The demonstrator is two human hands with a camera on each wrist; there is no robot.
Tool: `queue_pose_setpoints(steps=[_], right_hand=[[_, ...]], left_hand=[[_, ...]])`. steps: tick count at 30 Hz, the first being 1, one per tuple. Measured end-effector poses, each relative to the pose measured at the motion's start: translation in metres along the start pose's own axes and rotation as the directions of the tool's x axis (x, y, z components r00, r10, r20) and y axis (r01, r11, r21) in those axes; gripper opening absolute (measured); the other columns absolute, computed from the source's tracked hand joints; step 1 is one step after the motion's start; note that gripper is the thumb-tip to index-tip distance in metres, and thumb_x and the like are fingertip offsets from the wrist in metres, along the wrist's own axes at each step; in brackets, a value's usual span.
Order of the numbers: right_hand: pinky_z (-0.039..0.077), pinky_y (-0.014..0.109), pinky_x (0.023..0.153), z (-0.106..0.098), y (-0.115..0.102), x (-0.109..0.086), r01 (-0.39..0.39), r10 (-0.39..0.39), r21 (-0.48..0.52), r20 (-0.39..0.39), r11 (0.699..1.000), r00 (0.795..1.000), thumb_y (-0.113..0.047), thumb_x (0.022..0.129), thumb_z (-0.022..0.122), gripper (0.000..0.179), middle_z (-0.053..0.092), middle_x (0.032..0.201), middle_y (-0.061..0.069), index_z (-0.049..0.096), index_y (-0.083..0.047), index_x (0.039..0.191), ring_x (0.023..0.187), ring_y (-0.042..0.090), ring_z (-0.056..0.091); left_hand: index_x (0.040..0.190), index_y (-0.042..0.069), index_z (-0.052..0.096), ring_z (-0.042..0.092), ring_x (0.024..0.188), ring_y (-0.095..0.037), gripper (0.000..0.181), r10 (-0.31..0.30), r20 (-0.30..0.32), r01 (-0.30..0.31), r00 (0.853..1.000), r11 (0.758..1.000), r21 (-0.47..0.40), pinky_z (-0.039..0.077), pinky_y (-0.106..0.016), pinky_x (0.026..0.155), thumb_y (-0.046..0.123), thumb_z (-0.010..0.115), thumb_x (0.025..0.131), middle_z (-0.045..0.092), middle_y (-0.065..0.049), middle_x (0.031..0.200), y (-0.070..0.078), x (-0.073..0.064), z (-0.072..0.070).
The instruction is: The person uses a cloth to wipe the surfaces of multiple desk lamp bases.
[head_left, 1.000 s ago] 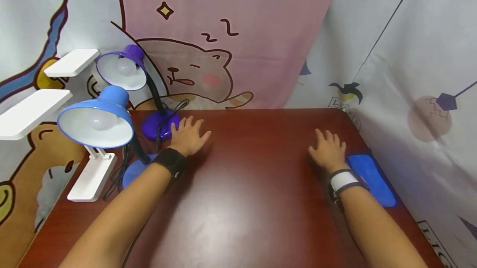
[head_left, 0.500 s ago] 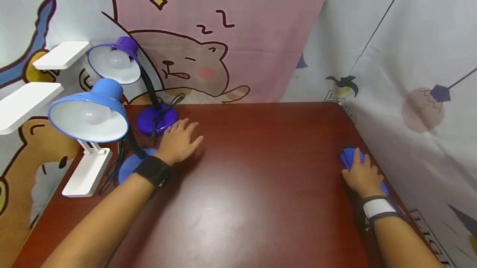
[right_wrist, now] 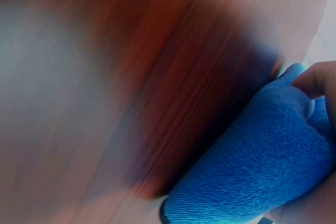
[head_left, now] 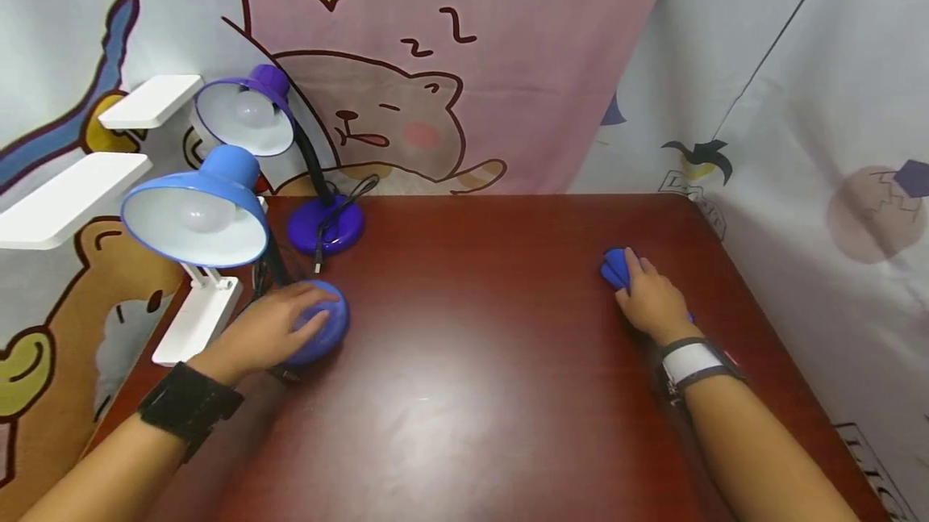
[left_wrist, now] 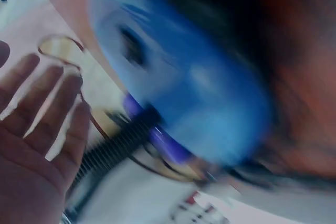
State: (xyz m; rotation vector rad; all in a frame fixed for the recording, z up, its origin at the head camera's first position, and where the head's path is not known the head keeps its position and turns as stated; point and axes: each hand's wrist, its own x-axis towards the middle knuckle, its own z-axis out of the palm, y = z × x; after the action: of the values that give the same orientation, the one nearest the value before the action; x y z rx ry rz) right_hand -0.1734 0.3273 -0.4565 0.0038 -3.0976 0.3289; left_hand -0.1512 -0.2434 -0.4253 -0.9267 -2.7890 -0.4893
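My left hand (head_left: 264, 328) is over the round base (head_left: 334, 327) of the blue desk lamp (head_left: 231, 165), its fingers reaching across it in the head view. The left wrist view has the fingers extended beside the lamp's ribbed black neck (left_wrist: 123, 142), with the blurred blue base (left_wrist: 210, 93) behind. On the table's right side, my right hand (head_left: 653, 302) grips a folded blue cloth (head_left: 615, 266). Its fuzzy pile shows in the right wrist view, where the fingers curl over the cloth (right_wrist: 257, 156); in the head view the hand covers most of it.
Behind the blue lamp stands a purple desk lamp (head_left: 327, 225) with its cord on the base. Two white flat-headed lamps (head_left: 72, 199) are at the far left. Printed curtains (head_left: 537, 102) border the brown table (head_left: 464, 328) at the back and right.
My left hand has come back from near the purple lamp's base to the blue lamp's base. My right hand has taken hold of the blue cloth and moved it left from the right edge.
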Motion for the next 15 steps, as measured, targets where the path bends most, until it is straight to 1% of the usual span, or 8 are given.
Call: queue_pose_setpoints(steps=[2, 4, 6, 7, 8, 10, 13, 15], right_hand=[[0.042, 0.072, 0.085, 0.002, -0.012, 0.007, 0.033, -0.033, 0.002, 0.006, 0.999, 0.999, -0.015, 0.083, 0.056, 0.074, 0.035, 0.139, 0.041, 0.021, -0.001, 0.147, 0.110, 0.059, 0.044], [0.043, 0.071, 0.085, 0.005, -0.021, 0.013, 0.072, -0.072, 0.002, -0.001, 0.997, 0.997, -0.015, 0.082, 0.057, 0.075, 0.035, 0.140, 0.040, 0.023, -0.002, 0.147, 0.111, 0.059, 0.044], [0.043, 0.071, 0.085, 0.007, -0.027, 0.018, 0.106, -0.106, 0.004, -0.001, 0.994, 0.994, -0.016, 0.080, 0.059, 0.077, 0.035, 0.140, 0.040, 0.024, -0.003, 0.147, 0.113, 0.058, 0.044], [0.044, 0.071, 0.084, 0.008, -0.029, 0.020, 0.118, -0.118, 0.003, 0.002, 0.993, 0.993, -0.017, 0.079, 0.060, 0.079, 0.035, 0.141, 0.039, 0.024, -0.004, 0.147, 0.114, 0.057, 0.043], [0.044, 0.071, 0.083, 0.009, -0.031, 0.021, 0.129, -0.129, 0.000, 0.007, 0.992, 0.992, -0.017, 0.077, 0.062, 0.081, 0.034, 0.141, 0.039, 0.024, -0.004, 0.147, 0.115, 0.056, 0.043], [0.044, 0.072, 0.082, 0.011, -0.033, 0.023, 0.125, -0.125, -0.007, 0.027, 0.992, 0.992, -0.018, 0.074, 0.066, 0.087, 0.033, 0.142, 0.038, 0.023, -0.006, 0.148, 0.116, 0.055, 0.042], [0.041, 0.076, 0.080, 0.014, -0.034, 0.023, 0.084, -0.083, -0.011, 0.067, 0.996, 0.994, -0.016, 0.070, 0.069, 0.095, 0.030, 0.145, 0.036, 0.019, -0.010, 0.150, 0.116, 0.057, 0.040], [0.039, 0.078, 0.079, 0.015, -0.035, 0.023, 0.054, -0.053, -0.011, 0.079, 0.998, 0.995, -0.013, 0.069, 0.069, 0.097, 0.029, 0.146, 0.034, 0.016, -0.013, 0.150, 0.115, 0.058, 0.039]], left_hand=[[0.104, 0.011, 0.067, 0.063, 0.088, -0.023, 0.020, -0.046, -0.031, 0.047, 0.998, 0.999, 0.027, 0.053, -0.050, 0.073, 0.018, 0.064, 0.085, 0.069, -0.007, 0.096, -0.013, -0.013, -0.007], [0.096, 0.010, 0.068, 0.062, 0.078, -0.021, 0.014, -0.121, -0.059, 0.123, 0.991, 0.991, 0.045, 0.052, -0.049, 0.067, 0.018, 0.063, 0.085, 0.069, -0.007, 0.087, -0.027, -0.024, -0.013], [0.095, 0.009, 0.067, 0.060, 0.076, -0.022, 0.016, -0.217, -0.056, 0.220, 0.975, 0.974, 0.051, 0.049, -0.049, 0.064, 0.021, 0.063, 0.086, 0.068, -0.008, 0.086, -0.041, -0.033, -0.018], [0.098, 0.007, 0.065, 0.059, 0.078, -0.025, 0.021, -0.263, -0.042, 0.265, 0.964, 0.963, 0.056, 0.049, -0.051, 0.064, 0.024, 0.062, 0.086, 0.067, -0.011, 0.088, -0.047, -0.037, -0.020], [0.103, 0.006, 0.064, 0.059, 0.081, -0.028, 0.028, -0.303, -0.017, 0.303, 0.953, 0.951, 0.057, 0.048, -0.053, 0.065, 0.029, 0.062, 0.087, 0.066, -0.014, 0.092, -0.053, -0.040, -0.021], [0.115, 0.003, 0.059, 0.059, 0.088, -0.035, 0.045, -0.358, 0.057, 0.355, 0.932, 0.933, 0.062, 0.047, -0.058, 0.068, 0.039, 0.060, 0.088, 0.061, -0.021, 0.102, -0.061, -0.042, -0.021], [0.131, 0.004, 0.048, 0.058, 0.089, -0.043, 0.070, -0.393, 0.167, 0.384, 0.904, 0.920, 0.084, 0.048, -0.061, 0.067, 0.057, 0.055, 0.085, 0.052, -0.027, 0.113, -0.065, -0.041, -0.017], [0.135, 0.007, 0.045, 0.058, 0.082, -0.042, 0.077, -0.393, 0.212, 0.380, 0.895, 0.919, 0.101, 0.050, -0.058, 0.062, 0.063, 0.053, 0.082, 0.048, -0.029, 0.114, -0.065, -0.038, -0.014]])
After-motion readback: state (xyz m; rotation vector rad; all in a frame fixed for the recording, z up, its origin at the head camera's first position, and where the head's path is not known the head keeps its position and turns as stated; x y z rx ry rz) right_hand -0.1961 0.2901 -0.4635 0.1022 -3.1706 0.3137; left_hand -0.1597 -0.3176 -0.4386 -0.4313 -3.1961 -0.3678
